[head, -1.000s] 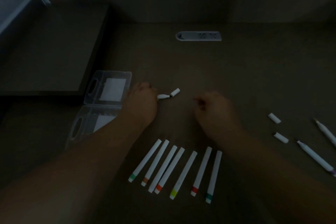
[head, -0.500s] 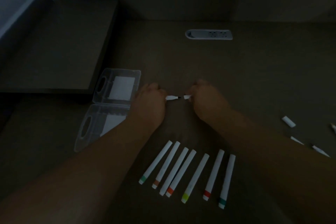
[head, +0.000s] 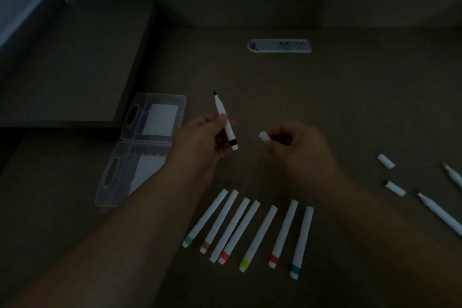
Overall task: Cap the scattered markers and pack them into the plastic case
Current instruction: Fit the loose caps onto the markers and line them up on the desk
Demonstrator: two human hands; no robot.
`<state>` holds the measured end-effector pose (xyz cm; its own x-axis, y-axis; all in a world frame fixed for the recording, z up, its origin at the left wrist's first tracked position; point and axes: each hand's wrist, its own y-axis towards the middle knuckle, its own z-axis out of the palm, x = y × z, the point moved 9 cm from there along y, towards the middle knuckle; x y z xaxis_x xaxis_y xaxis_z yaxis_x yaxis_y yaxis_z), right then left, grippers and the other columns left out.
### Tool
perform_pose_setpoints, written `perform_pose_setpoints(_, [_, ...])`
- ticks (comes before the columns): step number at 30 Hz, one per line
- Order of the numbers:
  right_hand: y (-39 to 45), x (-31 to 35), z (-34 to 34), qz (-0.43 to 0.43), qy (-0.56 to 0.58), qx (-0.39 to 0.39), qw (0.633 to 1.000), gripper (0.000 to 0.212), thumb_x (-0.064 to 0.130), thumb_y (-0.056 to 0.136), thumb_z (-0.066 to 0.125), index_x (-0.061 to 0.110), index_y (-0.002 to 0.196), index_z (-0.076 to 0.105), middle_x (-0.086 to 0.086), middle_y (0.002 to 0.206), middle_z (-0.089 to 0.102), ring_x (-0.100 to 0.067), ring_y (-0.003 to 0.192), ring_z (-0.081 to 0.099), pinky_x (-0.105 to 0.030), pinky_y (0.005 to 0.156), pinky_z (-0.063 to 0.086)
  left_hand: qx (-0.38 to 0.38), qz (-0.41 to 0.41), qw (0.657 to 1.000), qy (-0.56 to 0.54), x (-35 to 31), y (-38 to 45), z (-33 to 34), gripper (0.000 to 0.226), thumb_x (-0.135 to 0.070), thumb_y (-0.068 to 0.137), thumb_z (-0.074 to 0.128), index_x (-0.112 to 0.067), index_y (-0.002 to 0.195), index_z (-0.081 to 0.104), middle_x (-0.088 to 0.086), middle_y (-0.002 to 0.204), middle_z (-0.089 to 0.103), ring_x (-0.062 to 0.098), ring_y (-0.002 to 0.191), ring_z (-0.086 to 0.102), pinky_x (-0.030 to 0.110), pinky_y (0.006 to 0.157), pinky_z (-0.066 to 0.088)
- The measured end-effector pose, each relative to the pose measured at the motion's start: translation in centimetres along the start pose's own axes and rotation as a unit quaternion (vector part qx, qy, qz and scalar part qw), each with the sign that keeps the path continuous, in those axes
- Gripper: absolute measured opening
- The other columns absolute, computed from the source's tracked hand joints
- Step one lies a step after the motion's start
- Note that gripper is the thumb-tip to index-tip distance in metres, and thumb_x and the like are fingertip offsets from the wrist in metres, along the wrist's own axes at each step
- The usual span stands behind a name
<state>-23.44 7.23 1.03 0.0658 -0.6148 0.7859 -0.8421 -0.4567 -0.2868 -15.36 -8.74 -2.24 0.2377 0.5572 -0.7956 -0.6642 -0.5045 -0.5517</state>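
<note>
No readable writing; left hand (head: 200, 142) grips uncapped marker (head: 226, 124).

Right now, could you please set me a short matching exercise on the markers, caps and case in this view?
Things:
1. black marker
2. white cap
3. plastic case
4. seven capped markers

States:
A. lying open on the desk
B. pinched in the right hand
C. uncapped, held in the left hand
D. lined up in a row

Pairs: 1-C, 2-B, 3-A, 4-D

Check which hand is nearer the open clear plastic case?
Left. The left hand, gripping the uncapped black marker, is just right of the clear plastic case; the right hand, pinching a white cap, is farther right.
</note>
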Motion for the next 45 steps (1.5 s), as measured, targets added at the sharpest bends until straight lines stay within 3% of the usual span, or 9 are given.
perform_pose_setpoints(3, [-1.3,0.4,-0.8,0.006,0.048,0.002,0.999,0.011,0.028,0.091,0.065,0.035,0.100,0.064,0.014,0.097,0.063,0.001,0.089,0.060,-0.015,0.066,0.042,0.026,-0.019,0.999,-0.033,0.5,-1.0,0.8,0.012,-0.019,0.097,0.058,-0.013,0.105,0.064,0.006,0.101,0.070,0.020,0.096,0.065,0.035,0.074,0.055])
perform_pose_setpoints(8, [-2.8,-0.3,-1.2,0.045,0.209,0.039,0.976,0.029,0.014,0.091,0.064,0.037,0.109,0.064,0.001,0.097,0.070,-0.013,0.084,0.066,-0.026,0.068,0.053,0.059,-0.037,0.997,-0.040,1.9,-2.2,1.7,0.017,-0.021,0.096,0.058,-0.012,0.109,0.065,0.004,0.094,0.071,0.019,0.090,0.065,0.033,0.071,0.055])
perform_pose_setpoints(11, [-3.6,-1.7,0.1,0.140,0.359,0.078,0.920,0.025,0.011,0.091,0.061,0.024,0.111,0.070,-0.009,0.104,0.069,-0.020,0.086,0.064,-0.033,0.074,0.054,0.074,-0.035,0.996,-0.023,2.4,-2.7,2.3,0.019,-0.020,0.095,0.058,-0.012,0.111,0.064,0.004,0.092,0.072,0.017,0.086,0.067,0.031,0.066,0.056])
perform_pose_setpoints(16, [-5.1,-3.8,2.3,0.296,0.497,0.117,0.807,0.018,0.014,0.090,0.063,0.007,0.106,0.068,-0.006,0.078,0.066,-0.012,0.065,0.062,-0.023,0.052,0.052,0.108,-0.019,0.994,0.013,2.8,-3.4,3.4,0.020,-0.018,0.097,0.056,-0.010,0.113,0.065,0.006,0.093,0.072,0.018,0.084,0.068,0.034,0.071,0.057])
perform_pose_setpoints(22, [-6.0,-4.5,2.5,0.342,0.521,0.115,0.774,0.017,0.015,0.089,0.064,0.004,0.102,0.068,-0.007,0.071,0.065,-0.011,0.059,0.060,-0.020,0.048,0.050,0.121,-0.007,0.992,0.038,3.0,-3.7,3.8,0.022,-0.017,0.096,0.056,-0.008,0.115,0.065,0.007,0.093,0.071,0.019,0.085,0.068,0.035,0.073,0.056])
perform_pose_setpoints(29, [-6.2,-4.6,2.4,0.337,0.515,0.111,0.781,0.016,0.014,0.087,0.066,0.005,0.100,0.068,-0.006,0.072,0.065,-0.010,0.057,0.060,-0.018,0.049,0.051,0.107,-0.004,0.992,0.068,3.1,-4.1,3.5,0.020,-0.017,0.096,0.057,-0.011,0.113,0.067,0.005,0.093,0.071,0.018,0.086,0.068,0.031,0.069,0.056])
perform_pose_setpoints(33, [-5.4,-4.2,0.5,0.265,0.463,0.072,0.843,0.017,0.015,0.087,0.067,0.010,0.103,0.068,-0.005,0.080,0.069,-0.012,0.066,0.064,-0.022,0.055,0.052,0.102,0.021,0.984,0.147,3.1,-4.9,3.1,0.017,-0.018,0.096,0.058,-0.016,0.110,0.068,0.001,0.092,0.072,0.015,0.083,0.069,0.028,0.070,0.055])
perform_pose_setpoints(38, [-4.4,-2.6,-2.8,0.143,0.338,0.002,0.930,0.011,0.013,0.088,0.067,0.014,0.099,0.069,-0.006,0.090,0.072,-0.014,0.075,0.067,-0.024,0.057,0.052,0.106,0.064,0.957,0.263,3.0,-6.2,3.0,0.012,-0.020,0.095,0.059,-0.023,0.103,0.068,-0.005,0.089,0.072,0.001,0.070,0.069,0.015,0.059,0.051])
perform_pose_setpoints(45, [-4.0,-1.3,-3.7,0.058,0.249,-0.023,0.966,0.008,0.013,0.088,0.068,0.019,0.092,0.070,-0.003,0.084,0.072,-0.014,0.073,0.067,-0.023,0.061,0.053,0.122,0.079,0.939,0.312,2.9,-7.0,3.5,0.011,-0.020,0.095,0.060,-0.028,0.097,0.067,-0.008,0.089,0.071,-0.001,0.073,0.068,0.015,0.058,0.050])
